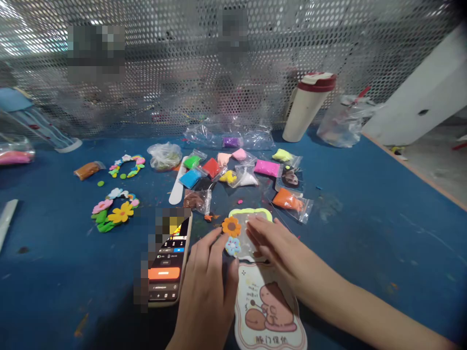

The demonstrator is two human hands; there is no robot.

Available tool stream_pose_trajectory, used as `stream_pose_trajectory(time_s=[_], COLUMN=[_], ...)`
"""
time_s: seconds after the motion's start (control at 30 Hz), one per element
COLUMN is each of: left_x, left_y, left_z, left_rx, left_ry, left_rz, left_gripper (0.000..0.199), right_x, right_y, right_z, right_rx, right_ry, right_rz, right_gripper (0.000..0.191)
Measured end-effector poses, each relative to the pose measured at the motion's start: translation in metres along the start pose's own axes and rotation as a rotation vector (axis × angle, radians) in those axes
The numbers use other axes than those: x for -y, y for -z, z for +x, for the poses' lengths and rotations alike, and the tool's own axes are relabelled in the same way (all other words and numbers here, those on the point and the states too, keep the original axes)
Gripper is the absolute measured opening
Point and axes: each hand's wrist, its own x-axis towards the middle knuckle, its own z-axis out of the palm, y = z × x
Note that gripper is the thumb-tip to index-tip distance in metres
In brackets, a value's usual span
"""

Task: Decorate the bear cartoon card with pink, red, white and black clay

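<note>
Over the clay plaque (241, 224), hands (207, 287) (272, 248) spread

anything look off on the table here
The smartphone lying screen-up beside the left hand looks out of place among the clay packets, and loose orange crumbs of clay sit on the blue table, outside any packet.

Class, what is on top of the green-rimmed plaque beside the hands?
A clay sunflower and a blue clay flower sit at the green-rimmed plaque's left edge; the right hand hides its middle.
</note>
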Motion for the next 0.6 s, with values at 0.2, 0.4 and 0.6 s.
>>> stream_pose_trajectory(time_s=[0.2,0.4,0.6], left_x=[0.004,0.002,0.006], left_y=[-0.011,-0.013,-0.016], left_z=[0.002,0.001,-0.003], left_rx=[0.015,0.049,0.036], left_ry=[-0.051,-0.034,-0.021], left_rz=[0.112,0.129,0.130], left_gripper=[0.048,0.048,0.048], right_x=[0.000,0.004,0.007], right_y=[-0.025,-0.022,-0.022], right_z=[0.005,0.004,0.001], right_rx=[0.028,0.061,0.042], right_ry=[-0.017,-0.021,-0.024], right_rz=[0.016,0.048,0.043], right_gripper=[0.049,0.051,0.052])
